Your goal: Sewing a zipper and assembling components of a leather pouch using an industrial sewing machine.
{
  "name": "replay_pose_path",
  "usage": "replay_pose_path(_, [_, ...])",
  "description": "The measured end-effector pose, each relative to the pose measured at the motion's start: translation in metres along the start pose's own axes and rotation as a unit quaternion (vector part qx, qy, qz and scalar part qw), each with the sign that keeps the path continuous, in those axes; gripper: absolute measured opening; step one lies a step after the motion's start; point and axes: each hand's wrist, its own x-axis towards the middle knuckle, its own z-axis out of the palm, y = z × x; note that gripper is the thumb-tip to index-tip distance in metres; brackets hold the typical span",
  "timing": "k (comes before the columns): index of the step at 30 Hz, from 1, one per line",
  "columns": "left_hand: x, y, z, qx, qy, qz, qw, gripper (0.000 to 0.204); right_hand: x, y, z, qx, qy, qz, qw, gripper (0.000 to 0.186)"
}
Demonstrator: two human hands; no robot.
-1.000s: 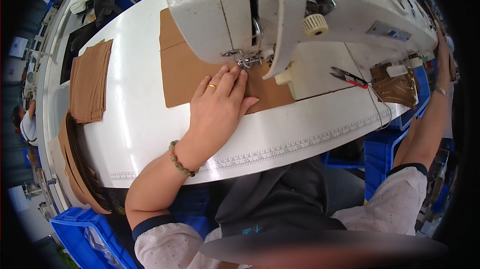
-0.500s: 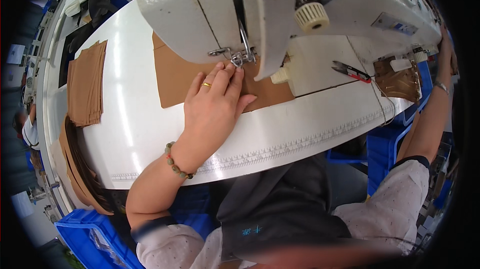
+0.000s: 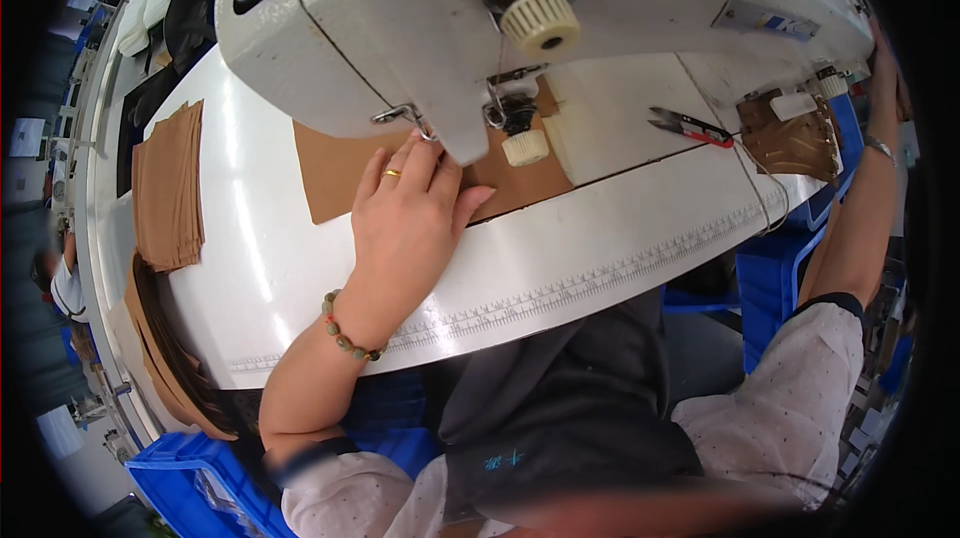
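My left hand lies flat on a brown sheet, fingers stretched out, the thumb apart. Its fingertips reach the foot area of a white sewing machine, whose head hides the needle and part of the sheet. The sheet, leather or fabric, lies flat on the white table. At the far right end of the machine my right hand is raised against its side; its fingers are mostly hidden, so I cannot tell what it grips.
Black thread snips with a red part lie right of the machine head, by a gathered brown piece. A stack of brown pieces sits at left. More pieces hang at the table's left edge. Blue crates stand below.
My view has shifted, and the machine head now appears lower and further left, covering more near my fingertips. Both hands keep their places; the left still rests on the brown sheet.
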Motion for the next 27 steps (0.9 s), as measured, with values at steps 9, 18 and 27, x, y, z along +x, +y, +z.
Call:
replay_pose_path(9, [0.0,0.008,-0.007,0.027,-0.015,0.008,1.0,0.039,-0.107,0.022,-0.019,-0.232,0.028,-0.147,0.961,0.031])
replay_pose_path(18, [0.035,0.055,0.006,0.056,-0.05,-0.009,0.997,0.072,-0.35,0.043,0.056,-0.398,-0.38,-0.491,0.675,0.026])
replay_pose_path(27, [-0.004,0.027,-0.018,-0.026,-0.093,0.006,0.995,0.051,-0.347,0.044,0.008,-0.389,-0.356,-0.524,0.668,0.034])
